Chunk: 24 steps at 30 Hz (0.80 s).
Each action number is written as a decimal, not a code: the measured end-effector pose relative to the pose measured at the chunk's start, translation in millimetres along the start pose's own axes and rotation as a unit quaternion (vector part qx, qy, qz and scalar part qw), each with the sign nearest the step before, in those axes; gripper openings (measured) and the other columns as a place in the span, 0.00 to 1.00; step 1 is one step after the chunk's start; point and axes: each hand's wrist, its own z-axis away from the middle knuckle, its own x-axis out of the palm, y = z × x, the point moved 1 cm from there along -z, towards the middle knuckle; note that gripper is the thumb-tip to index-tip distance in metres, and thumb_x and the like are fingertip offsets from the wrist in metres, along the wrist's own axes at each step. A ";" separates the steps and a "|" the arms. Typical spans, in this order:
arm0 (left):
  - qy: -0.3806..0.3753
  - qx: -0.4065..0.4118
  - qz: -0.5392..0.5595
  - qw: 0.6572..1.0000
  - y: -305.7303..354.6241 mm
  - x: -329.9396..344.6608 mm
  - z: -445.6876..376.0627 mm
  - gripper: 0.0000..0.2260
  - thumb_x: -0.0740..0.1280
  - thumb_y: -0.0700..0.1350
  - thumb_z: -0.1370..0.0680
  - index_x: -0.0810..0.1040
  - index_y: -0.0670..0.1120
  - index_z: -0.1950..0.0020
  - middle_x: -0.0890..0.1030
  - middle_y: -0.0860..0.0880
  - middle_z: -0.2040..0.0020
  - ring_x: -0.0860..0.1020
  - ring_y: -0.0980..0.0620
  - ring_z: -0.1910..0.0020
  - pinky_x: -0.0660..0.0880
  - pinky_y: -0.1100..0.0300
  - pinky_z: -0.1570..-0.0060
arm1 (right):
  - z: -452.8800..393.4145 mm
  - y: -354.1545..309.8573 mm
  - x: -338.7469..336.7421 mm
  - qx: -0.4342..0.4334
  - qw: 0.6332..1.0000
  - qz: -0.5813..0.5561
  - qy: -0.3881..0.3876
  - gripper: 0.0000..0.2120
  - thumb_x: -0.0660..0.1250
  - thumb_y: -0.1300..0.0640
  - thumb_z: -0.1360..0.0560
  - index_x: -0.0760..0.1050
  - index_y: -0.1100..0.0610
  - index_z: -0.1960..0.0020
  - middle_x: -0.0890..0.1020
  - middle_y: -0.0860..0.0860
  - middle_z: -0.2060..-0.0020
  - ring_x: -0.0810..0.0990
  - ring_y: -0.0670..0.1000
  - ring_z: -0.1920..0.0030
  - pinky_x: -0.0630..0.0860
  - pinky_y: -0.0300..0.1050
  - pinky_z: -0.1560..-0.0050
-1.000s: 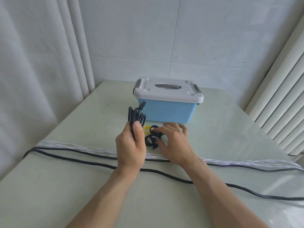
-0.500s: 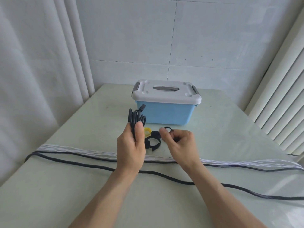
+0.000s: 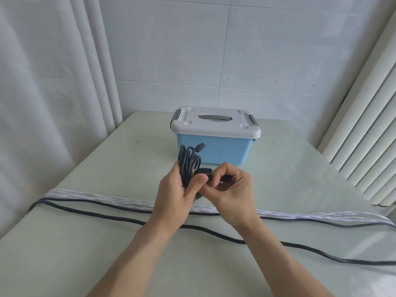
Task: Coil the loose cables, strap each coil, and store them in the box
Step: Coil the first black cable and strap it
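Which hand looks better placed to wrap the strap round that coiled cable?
The right hand: it already pinches the black strap beside the coil, while the left hand is busy gripping the coil.

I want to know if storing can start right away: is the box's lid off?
No, the white lid sits closed on the blue box, with its grey latches down at both ends.

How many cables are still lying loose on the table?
3 that I can see: a white braided cable across the table, a thin black cable along it, and a thicker black cable nearer the person.
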 end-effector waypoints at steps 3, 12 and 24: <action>0.021 0.000 -0.023 1.000 5.7 3.0 1.1 0.10 0.67 0.57 0.27 0.72 0.52 0.56 0.78 0.62 0.67 0.77 0.61 0.67 0.69 0.74 0.66 | 0.3 5.5 0.3 -0.010 0.998 0.040 0.039 0.17 0.73 0.68 0.31 0.67 0.58 0.69 0.75 0.70 0.70 0.79 0.69 0.68 0.79 0.66 0.62; 0.042 -0.023 -0.022 0.999 6.2 4.9 2.1 0.08 0.70 0.45 0.23 0.72 0.50 0.57 0.77 0.58 0.70 0.77 0.56 0.73 0.71 0.69 0.70 | 0.3 -13.8 -3.2 -0.035 0.997 0.004 0.069 0.27 0.69 0.75 0.27 0.57 0.54 0.70 0.63 0.67 0.76 0.80 0.53 0.75 0.75 0.39 0.70; 0.085 -0.027 0.018 0.996 7.2 4.8 4.0 0.04 0.69 0.45 0.22 0.75 0.49 0.55 0.79 0.56 0.69 0.77 0.55 0.72 0.73 0.63 0.69 | -0.2 -8.3 -2.7 0.053 0.996 0.041 -0.062 0.05 0.66 0.67 0.21 0.77 0.62 0.45 0.81 0.51 0.72 0.84 0.60 0.65 0.83 0.51 0.59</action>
